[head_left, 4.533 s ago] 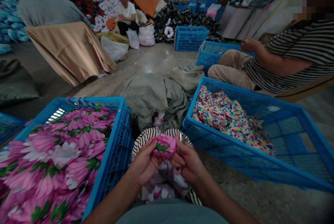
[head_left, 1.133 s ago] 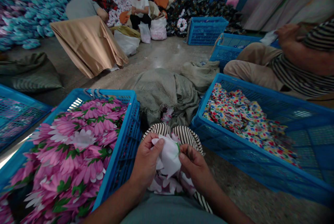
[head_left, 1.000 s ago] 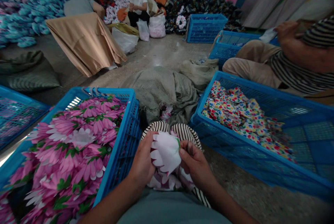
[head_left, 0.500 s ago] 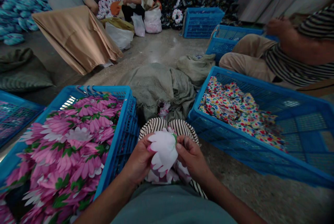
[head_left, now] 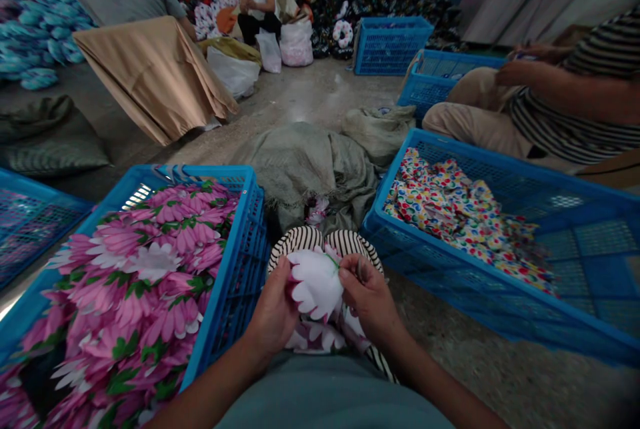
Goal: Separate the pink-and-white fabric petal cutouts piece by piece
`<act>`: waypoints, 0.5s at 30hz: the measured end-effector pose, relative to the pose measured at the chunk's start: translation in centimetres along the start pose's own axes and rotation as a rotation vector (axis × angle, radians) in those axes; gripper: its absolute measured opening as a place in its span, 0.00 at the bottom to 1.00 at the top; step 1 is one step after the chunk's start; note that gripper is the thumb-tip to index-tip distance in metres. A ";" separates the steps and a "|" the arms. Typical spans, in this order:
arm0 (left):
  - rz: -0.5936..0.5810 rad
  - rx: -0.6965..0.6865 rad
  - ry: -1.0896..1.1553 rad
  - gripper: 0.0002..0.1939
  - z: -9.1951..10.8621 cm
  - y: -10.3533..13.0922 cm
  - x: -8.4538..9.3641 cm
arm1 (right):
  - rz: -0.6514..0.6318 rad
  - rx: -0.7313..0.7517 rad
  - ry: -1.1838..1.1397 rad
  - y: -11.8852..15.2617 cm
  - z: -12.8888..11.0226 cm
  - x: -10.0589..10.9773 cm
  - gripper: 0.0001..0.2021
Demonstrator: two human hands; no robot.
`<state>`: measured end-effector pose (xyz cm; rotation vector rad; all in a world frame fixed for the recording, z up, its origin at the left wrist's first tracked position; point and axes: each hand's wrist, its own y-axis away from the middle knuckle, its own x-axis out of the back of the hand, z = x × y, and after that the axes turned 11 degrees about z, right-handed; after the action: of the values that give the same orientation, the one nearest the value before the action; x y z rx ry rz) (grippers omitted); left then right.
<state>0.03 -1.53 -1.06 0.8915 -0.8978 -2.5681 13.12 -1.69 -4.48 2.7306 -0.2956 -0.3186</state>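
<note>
Between my hands, above my lap, is a white fabric flower point(head_left: 316, 285) with scalloped petals and a bit of green at its upper right edge. My left hand point(head_left: 274, 314) is closed on the petals at its left side. The fingers of my right hand point(head_left: 367, 292) pinch the green edge on the right. More white and pink fabric flowers point(head_left: 320, 337) lie in my lap below it. To my left, a blue plastic crate point(head_left: 220, 289) holds a heap of pink flowers point(head_left: 145, 282) with green bases.
On the right a blue crate point(head_left: 500, 289) contains colourful dotted fabric pieces point(head_left: 460, 209). Grey-green sacks point(head_left: 305, 162) lie ahead of my knees. A co-worker in a striped shirt point(head_left: 565, 95) sits at the right; others sit further back, near a brown cloth point(head_left: 155, 75).
My left palm has turned more upright beside the flower, and my right fingers have shifted slightly at its green edge. The grey-clad person at the back left has risen higher.
</note>
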 end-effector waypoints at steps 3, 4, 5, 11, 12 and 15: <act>0.012 -0.171 -0.127 0.17 0.1 -0.3 0.8 | 0.066 0.074 0.015 -0.3 0.0 0.3 0.07; 0.051 -0.275 -0.202 0.16 0.2 -0.3 1.1 | 0.087 0.122 0.042 -0.4 -0.1 0.5 0.06; 0.093 -0.377 -0.282 0.14 0.4 -0.4 1.3 | 0.109 0.182 0.082 -0.4 -0.2 0.6 0.05; -0.218 -0.163 -0.392 0.10 -0.1 -0.5 0.7 | 0.000 0.542 0.338 0.7 -0.3 0.8 0.02; -0.226 -0.088 -0.325 0.10 -0.4 -0.6 0.4 | -0.065 0.546 0.330 0.9 -0.3 0.7 0.03; -0.099 -0.031 -0.141 0.07 -0.9 -1.0 -0.2 | -0.151 0.449 0.191 1.2 -0.3 0.5 0.03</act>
<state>0.71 -1.13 -2.16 0.7736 -0.8697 -2.7510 13.46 -2.78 -3.81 3.2048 -0.1174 -0.0278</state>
